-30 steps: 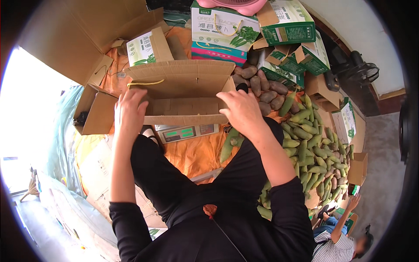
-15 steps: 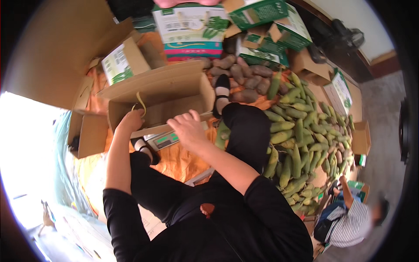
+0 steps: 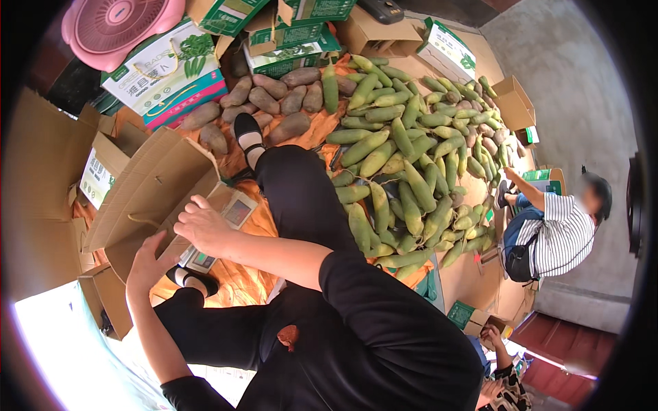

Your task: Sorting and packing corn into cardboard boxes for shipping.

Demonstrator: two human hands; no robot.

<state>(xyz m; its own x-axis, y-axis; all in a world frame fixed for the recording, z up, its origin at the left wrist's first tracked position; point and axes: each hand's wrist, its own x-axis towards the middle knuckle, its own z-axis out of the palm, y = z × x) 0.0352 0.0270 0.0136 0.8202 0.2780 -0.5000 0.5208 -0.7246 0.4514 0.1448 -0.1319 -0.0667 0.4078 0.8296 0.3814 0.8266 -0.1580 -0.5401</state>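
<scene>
An opened brown cardboard box (image 3: 147, 181) stands at the left between my legs, its tall flap raised on the far side. A cream cord (image 3: 142, 220) shows at the box, beside my hands. My left hand (image 3: 145, 264) is at the box's near edge, thumb and fingers apart, with nothing visible in it. Close by, my right hand (image 3: 204, 227) is over the box's right edge, fingers loosely spread and seemingly empty. Below that hand lies a digital scale (image 3: 238, 209), partly hidden by hand and box. The box's inside is mostly out of sight.
Green radishes (image 3: 411, 178) are heaped at the right, with reddish-brown tubers (image 3: 291, 99) beyond my foot. Printed cartons (image 3: 168, 68) and a pink fan-like object (image 3: 123, 27) stand behind. A person in a striped shirt (image 3: 558, 233) sits at the far right; another person's hand (image 3: 492, 335) shows below.
The view has swung right, so the box now appears farther left. My left hand has let go of the cream cord. The raised flap stands more tilted, and a second person has come into view.
</scene>
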